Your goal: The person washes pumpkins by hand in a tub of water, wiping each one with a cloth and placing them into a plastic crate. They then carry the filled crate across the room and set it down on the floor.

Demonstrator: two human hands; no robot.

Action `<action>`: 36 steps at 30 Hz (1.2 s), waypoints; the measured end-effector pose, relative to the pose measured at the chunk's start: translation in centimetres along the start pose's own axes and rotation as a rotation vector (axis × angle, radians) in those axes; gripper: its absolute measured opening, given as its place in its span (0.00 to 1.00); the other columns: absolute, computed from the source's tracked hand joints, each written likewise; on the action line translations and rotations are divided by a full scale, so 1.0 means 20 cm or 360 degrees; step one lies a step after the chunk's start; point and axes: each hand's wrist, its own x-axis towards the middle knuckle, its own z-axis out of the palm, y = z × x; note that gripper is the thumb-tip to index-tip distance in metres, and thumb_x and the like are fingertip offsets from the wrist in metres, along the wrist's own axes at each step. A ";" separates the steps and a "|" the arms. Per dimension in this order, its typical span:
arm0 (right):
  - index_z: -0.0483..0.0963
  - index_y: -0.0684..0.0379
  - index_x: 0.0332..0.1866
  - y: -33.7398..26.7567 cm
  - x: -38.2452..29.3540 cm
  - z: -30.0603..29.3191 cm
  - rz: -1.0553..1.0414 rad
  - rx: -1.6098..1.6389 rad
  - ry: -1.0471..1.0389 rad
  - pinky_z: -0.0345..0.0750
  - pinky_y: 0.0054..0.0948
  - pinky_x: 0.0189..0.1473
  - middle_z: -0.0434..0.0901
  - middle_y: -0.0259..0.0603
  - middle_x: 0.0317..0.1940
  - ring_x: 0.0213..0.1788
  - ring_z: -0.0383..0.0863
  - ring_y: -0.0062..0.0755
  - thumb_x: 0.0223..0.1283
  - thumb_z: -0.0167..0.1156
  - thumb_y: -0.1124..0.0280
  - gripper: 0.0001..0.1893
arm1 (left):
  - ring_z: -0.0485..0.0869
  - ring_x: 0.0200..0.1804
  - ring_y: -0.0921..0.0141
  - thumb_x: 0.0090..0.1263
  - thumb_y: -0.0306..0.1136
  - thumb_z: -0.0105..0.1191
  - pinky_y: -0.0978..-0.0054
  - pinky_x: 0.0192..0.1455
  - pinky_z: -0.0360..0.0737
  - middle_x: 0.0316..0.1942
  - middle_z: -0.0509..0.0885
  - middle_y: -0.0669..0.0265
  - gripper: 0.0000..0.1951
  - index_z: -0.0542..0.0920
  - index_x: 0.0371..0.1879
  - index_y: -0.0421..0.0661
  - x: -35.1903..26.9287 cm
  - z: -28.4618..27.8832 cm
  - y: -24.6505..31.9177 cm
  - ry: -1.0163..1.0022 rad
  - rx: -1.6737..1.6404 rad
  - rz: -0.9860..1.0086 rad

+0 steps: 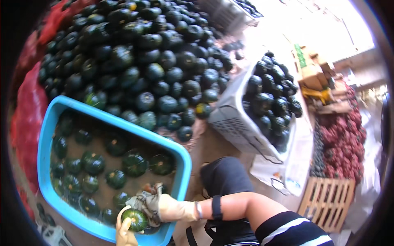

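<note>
Near the lower right end of a blue plastic tub [186, 172], my left hand [124, 229], in a cream rubber glove, grips a small dark green striped pumpkin [134, 220]. My right hand [167, 207], gloved alike, holds a bunched grey cloth [147, 203] against the pumpkin's right side; the cloth hides its fingertips. Brownish water [101, 200] fills the tub, with several green pumpkins [93, 163] floating in it.
A large heap of dark green pumpkins [150, 73] lies beyond the tub. At the right stands a white plastic crate [231, 126] full of pumpkins. Farther right are red net bags [341, 141] and a slatted wooden crate [327, 203]. Red sacking [29, 123] borders the left.
</note>
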 end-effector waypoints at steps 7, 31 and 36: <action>0.80 0.59 0.53 0.13 -0.21 -0.52 0.0705 0.0595 -0.0961 0.86 0.43 0.43 0.88 0.51 0.36 0.40 0.91 0.52 0.63 0.58 0.70 0.15 | 0.83 0.50 0.66 0.72 0.47 0.52 0.70 0.34 0.81 0.54 0.81 0.66 0.25 0.77 0.67 0.53 0.03 0.26 0.02 0.0346 -0.0008 -0.0224; 0.71 0.63 0.71 2.10 -2.86 -2.42 0.2666 0.0359 0.1539 0.69 0.42 0.74 0.76 0.62 0.67 0.71 0.74 0.58 0.62 0.66 0.58 0.34 | 0.75 0.71 0.49 0.64 0.31 0.67 0.58 0.75 0.71 0.70 0.75 0.42 0.37 0.69 0.73 0.39 0.02 3.84 0.59 -0.1001 0.1972 0.1586; 0.68 0.63 0.73 2.46 -2.78 -2.37 0.2607 0.0431 0.1923 0.67 0.42 0.75 0.74 0.65 0.68 0.72 0.73 0.58 0.56 0.73 0.55 0.41 | 0.73 0.73 0.51 0.68 0.38 0.59 0.50 0.81 0.59 0.73 0.73 0.49 0.33 0.71 0.74 0.47 0.33 4.21 0.10 -0.1230 0.2867 0.2227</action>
